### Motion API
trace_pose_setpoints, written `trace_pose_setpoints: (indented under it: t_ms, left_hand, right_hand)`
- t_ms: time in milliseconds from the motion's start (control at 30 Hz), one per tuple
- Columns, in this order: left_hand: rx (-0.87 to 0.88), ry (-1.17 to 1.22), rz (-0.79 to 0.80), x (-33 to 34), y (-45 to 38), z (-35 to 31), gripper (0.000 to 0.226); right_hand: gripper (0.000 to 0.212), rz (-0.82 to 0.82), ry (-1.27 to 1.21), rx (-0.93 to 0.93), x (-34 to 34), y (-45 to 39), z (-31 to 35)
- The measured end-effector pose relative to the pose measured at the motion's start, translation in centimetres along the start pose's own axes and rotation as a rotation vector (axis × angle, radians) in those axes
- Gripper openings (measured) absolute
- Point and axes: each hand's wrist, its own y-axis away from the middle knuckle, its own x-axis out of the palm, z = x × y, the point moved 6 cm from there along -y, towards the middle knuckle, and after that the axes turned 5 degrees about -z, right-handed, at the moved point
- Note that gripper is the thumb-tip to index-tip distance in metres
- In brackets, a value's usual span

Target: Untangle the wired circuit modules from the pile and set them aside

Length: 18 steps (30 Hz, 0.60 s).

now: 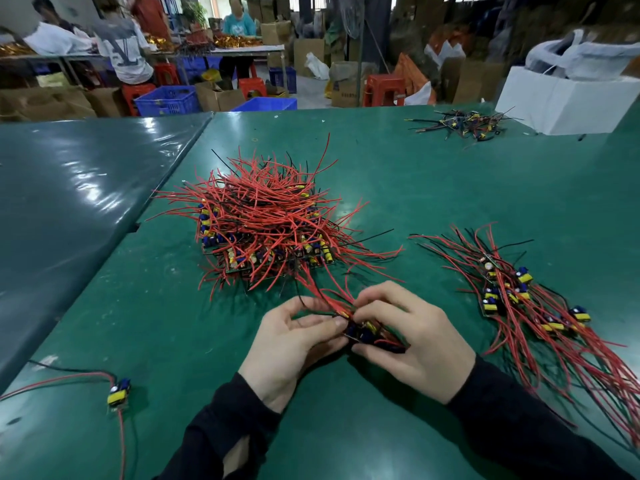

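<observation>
A big tangled pile of circuit modules (pixel 266 223) with red and black wires lies mid-table. In front of it my left hand (pixel 291 344) and my right hand (pixel 412 337) both grip a small clump of modules (pixel 369 336), blue and yellow parts showing between the fingers. Its red wires run up from my fingers into the pile's near edge. To the right lies a spread of separated modules (pixel 530 299), wires trailing toward the near right. A lone module (pixel 118 393) rests at the near left.
The green table (pixel 433 188) has a seam with a second table on the left. A small heap of dark-wired parts (pixel 460 124) and a white box (pixel 568 98) sit at the far right. People work at a bench beyond, among crates and stools.
</observation>
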Motion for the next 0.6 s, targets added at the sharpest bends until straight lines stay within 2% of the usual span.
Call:
trace_pose_setpoints:
  t_ms: [67, 133, 200, 233, 267, 333, 433, 500, 600]
  left_hand:
    - [0.03, 0.031, 0.015, 0.1, 0.0, -0.2, 0.022]
    - [0.056, 0.013, 0.012, 0.1, 0.1, -0.4, 0.022]
    - [0.07, 0.0, 0.014, 0.2, 0.1, -0.4, 0.022]
    - [0.077, -0.001, 0.018, 0.3, 0.2, -0.5, 0.022]
    - [0.086, 0.0, 0.024, 0.4, 0.3, -0.5, 0.021]
    - [0.104, 0.011, 0.044, 0.7, 0.4, -0.5, 0.019]
    - [0.133, 0.015, 0.076, 1.1, 0.6, -0.5, 0.018]
    - [0.153, 0.005, 0.071, 1.1, 0.6, -0.4, 0.023]
    - [0.159, 0.008, 0.058, 1.0, 0.5, -0.2, 0.027]
  right_hand:
    - [0.029, -0.039, -0.099, 0.024, -0.9, -0.3, 0.2]
    - [0.034, -0.169, -0.211, 0.085, -2.2, -0.4, 0.2]
    - [0.044, -0.312, -0.307, 0.241, -3.2, -0.3, -0.8]
    - [0.046, -0.331, -0.36, 0.347, -3.4, -0.2, -1.5]
    - [0.045, -0.3, -0.432, 0.453, -3.1, -0.2, -2.1]
    - [0.042, -0.127, -0.586, 0.597, -1.6, 0.1, -2.7]
    - [0.045, 0.095, -0.678, 0.643, 0.7, 0.8, -2.1]
    - [0.049, 0.136, -0.696, 0.698, 1.4, 1.1, -2.2]
    - [0.042, 0.185, -0.748, 0.732, 1.8, 1.4, -2.3]
